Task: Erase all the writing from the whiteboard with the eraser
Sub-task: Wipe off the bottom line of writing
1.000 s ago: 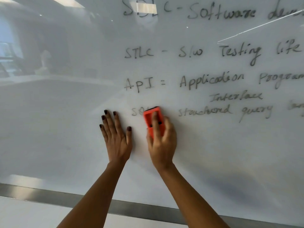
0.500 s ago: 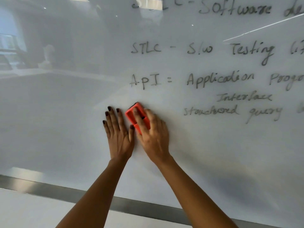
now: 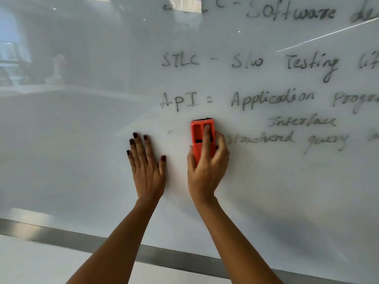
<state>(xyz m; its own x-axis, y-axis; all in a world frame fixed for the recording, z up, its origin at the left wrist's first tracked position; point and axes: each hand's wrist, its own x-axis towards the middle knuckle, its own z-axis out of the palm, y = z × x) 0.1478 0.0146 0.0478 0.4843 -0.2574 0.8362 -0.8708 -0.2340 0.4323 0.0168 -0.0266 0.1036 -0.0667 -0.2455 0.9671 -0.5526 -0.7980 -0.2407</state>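
A glossy whiteboard (image 3: 82, 160) fills the view. Black handwriting (image 3: 266, 99) runs in several lines across its upper right half, the lowest line reading "structured query". My right hand (image 3: 207, 171) presses an orange eraser (image 3: 198, 138) upright against the board, just left of that lowest line and below "API". The index finger lies along the eraser's back. My left hand (image 3: 146, 167) rests flat on the board, fingers spread, a short way left of the eraser. A faint smudge (image 3: 169, 132) lies between the hands.
A grey metal frame strip (image 3: 61, 234) runs along the board's bottom edge, with a pale wall (image 3: 41, 263) below it. The board's left half bears no writing and reflects a room and ceiling lights.
The eraser swept left over the letters at the start of the lowest line, wiping them away, then came back right and upright. My left hand stayed flat on the board.
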